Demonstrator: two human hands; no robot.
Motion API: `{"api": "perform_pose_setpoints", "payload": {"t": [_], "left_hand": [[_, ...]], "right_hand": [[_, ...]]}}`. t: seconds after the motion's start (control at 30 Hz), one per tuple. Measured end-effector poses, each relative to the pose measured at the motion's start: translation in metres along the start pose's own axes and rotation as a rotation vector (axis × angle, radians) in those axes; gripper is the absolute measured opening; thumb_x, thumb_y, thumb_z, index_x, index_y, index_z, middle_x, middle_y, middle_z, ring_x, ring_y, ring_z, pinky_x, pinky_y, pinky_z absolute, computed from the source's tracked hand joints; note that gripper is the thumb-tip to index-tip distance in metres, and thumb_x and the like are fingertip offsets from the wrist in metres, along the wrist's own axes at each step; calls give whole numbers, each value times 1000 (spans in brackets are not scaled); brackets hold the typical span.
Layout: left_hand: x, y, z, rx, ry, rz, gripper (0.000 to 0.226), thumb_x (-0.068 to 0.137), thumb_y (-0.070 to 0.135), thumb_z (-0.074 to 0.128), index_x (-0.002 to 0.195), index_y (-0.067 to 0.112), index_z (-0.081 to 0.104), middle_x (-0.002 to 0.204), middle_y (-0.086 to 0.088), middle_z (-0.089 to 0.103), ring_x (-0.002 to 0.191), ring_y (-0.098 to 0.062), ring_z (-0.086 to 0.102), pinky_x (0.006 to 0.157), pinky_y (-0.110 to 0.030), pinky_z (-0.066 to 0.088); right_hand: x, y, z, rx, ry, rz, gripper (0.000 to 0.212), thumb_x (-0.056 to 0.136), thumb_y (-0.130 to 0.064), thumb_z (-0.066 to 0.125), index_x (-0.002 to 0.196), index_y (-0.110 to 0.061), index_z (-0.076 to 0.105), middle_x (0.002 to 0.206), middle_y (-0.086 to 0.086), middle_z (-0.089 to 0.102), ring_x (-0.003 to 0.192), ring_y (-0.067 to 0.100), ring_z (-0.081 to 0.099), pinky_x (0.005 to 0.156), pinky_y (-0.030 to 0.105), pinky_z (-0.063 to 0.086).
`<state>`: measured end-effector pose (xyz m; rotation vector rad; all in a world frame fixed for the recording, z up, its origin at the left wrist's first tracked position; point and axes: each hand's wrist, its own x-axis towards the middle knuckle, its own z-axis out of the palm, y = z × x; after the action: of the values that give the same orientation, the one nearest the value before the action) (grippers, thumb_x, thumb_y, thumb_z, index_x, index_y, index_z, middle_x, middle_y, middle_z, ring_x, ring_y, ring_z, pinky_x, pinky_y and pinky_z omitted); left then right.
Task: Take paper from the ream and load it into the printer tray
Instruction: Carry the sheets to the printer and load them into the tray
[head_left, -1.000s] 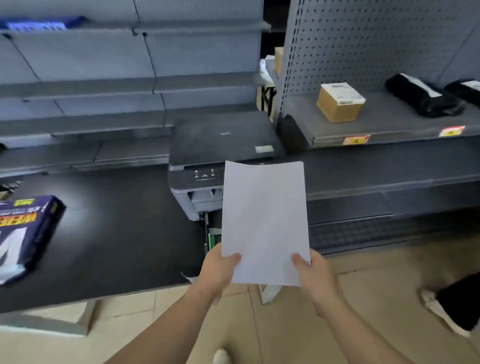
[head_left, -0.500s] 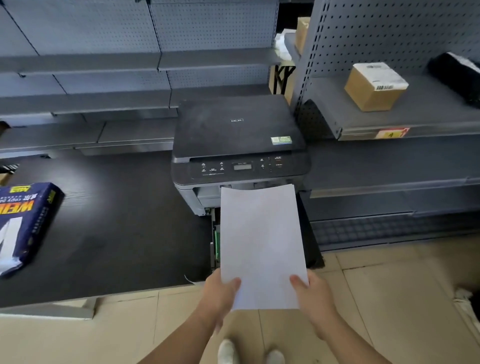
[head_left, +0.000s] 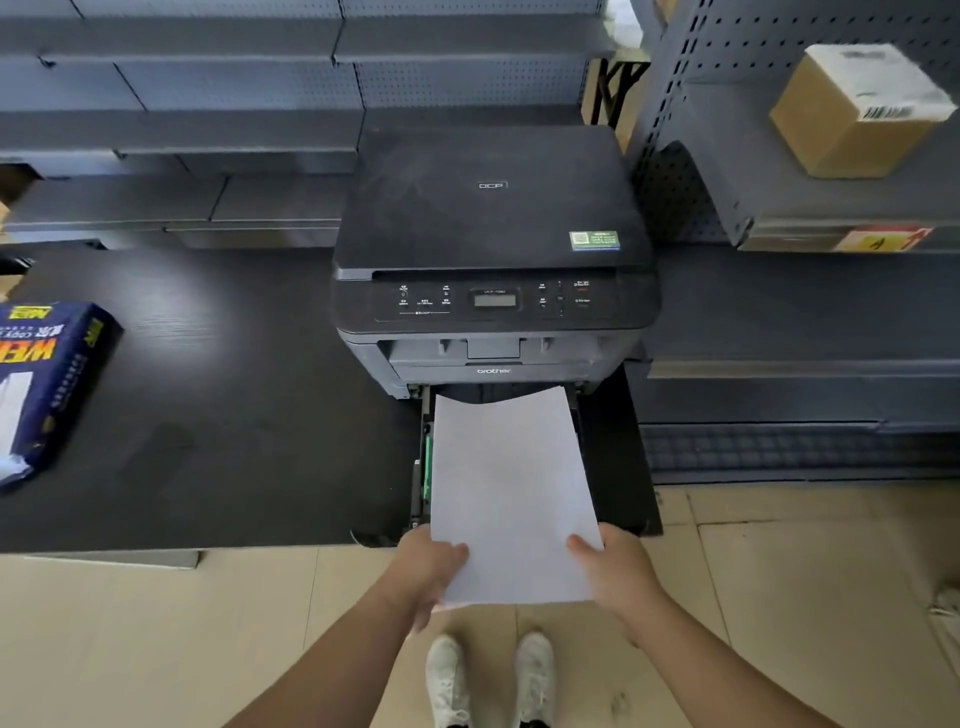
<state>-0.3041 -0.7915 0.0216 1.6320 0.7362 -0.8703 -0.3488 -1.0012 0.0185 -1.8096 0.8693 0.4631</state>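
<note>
I hold a stack of white paper (head_left: 511, 493) by its near corners, my left hand (head_left: 428, 566) on the left corner and my right hand (head_left: 615, 571) on the right. The sheets lie over the pulled-out printer tray (head_left: 423, 467), whose green guide shows along the left side; the paper's far edge reaches the slot under the black printer (head_left: 493, 249). Most of the tray is hidden under the paper. The opened blue ream (head_left: 47, 384) lies on the dark table at the far left.
The dark table (head_left: 208, 415) carries the printer and ream. Grey shelving runs behind and to the right, with a cardboard box (head_left: 857, 109) on the right shelf. My white shoes (head_left: 488, 675) stand on the beige floor tiles below.
The paper has gone down and forward, from upright in front of the printer to low over the open tray. The view has tilted down and closer to the printer.
</note>
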Motion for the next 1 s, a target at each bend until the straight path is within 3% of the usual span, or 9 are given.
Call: {"api": "perform_pose_setpoints", "payload": {"t": [0.13, 0.2, 0.27, 0.33, 0.4, 0.53, 0.67, 0.8, 1.0], "left_hand": [[9, 16, 0, 21, -18, 13, 32, 84, 8, 65, 115, -1, 60, 101, -13, 65, 84, -31, 64, 84, -36, 47], [19, 21, 0, 20, -17, 3, 46, 74, 15, 65, 117, 0, 61, 110, -17, 69, 98, -36, 67, 92, -48, 55], [45, 15, -1, 30, -5, -23, 46, 72, 17, 67, 114, 0, 62, 113, -23, 69, 100, -41, 68, 84, -49, 56], [41, 25, -3, 46, -16, -65, 46, 67, 18, 70, 109, 1, 64, 111, -24, 70, 85, -37, 68, 69, -38, 51], [35, 27, -3, 47, -34, -77, 21, 82, 10, 66, 102, 7, 65, 101, -16, 71, 76, -30, 64, 58, -24, 49], [38, 15, -3, -22, -53, -81, 28, 87, 6, 62, 115, 12, 65, 109, -10, 73, 102, -38, 69, 94, -51, 54], [43, 13, -6, -84, -39, -79, 27, 92, 4, 61, 118, 12, 62, 113, -9, 72, 104, -32, 68, 84, -40, 57], [43, 26, -8, -96, -100, -97, 26, 95, 2, 60, 120, 8, 61, 115, -12, 70, 101, -31, 68, 67, -34, 57], [54, 40, -8, -48, -87, -97, 26, 94, -2, 58, 119, 4, 60, 109, -13, 70, 96, -33, 68, 82, -40, 55]], "right_hand": [[15, -7, 1, 36, -12, 12, 16, 91, -17, 60, 101, -13, 71, 97, 4, 74, 91, 25, 69, 88, 46, 56], [21, -11, 1, 51, -16, 24, 13, 91, -17, 59, 96, -13, 70, 95, 5, 73, 91, 26, 69, 86, 44, 55], [28, -14, 1, 52, -17, 45, 13, 91, -16, 58, 96, -12, 70, 95, 4, 73, 89, 24, 68, 81, 38, 55], [33, -17, 2, 49, -22, 69, 15, 91, -16, 58, 98, -11, 70, 96, 4, 72, 85, 20, 66, 72, 31, 52], [34, -14, 2, 35, -29, 68, 15, 92, -18, 58, 100, -12, 69, 98, 3, 71, 85, 19, 64, 70, 30, 50], [32, -7, 2, 52, -27, 40, 14, 95, -19, 56, 102, -16, 67, 98, -1, 71, 90, 19, 65, 75, 31, 51], [33, -14, 4, 106, -27, 27, 9, 95, -17, 57, 96, -20, 65, 93, -2, 69, 82, 13, 62, 67, 25, 48], [38, -19, 5, 109, -12, 60, 9, 94, -18, 58, 95, -18, 67, 95, 1, 70, 87, 19, 65, 73, 31, 51], [48, -31, 7, 58, 4, 65, 8, 94, -16, 58, 97, -13, 65, 88, -1, 66, 76, 13, 59, 58, 25, 44]]}}
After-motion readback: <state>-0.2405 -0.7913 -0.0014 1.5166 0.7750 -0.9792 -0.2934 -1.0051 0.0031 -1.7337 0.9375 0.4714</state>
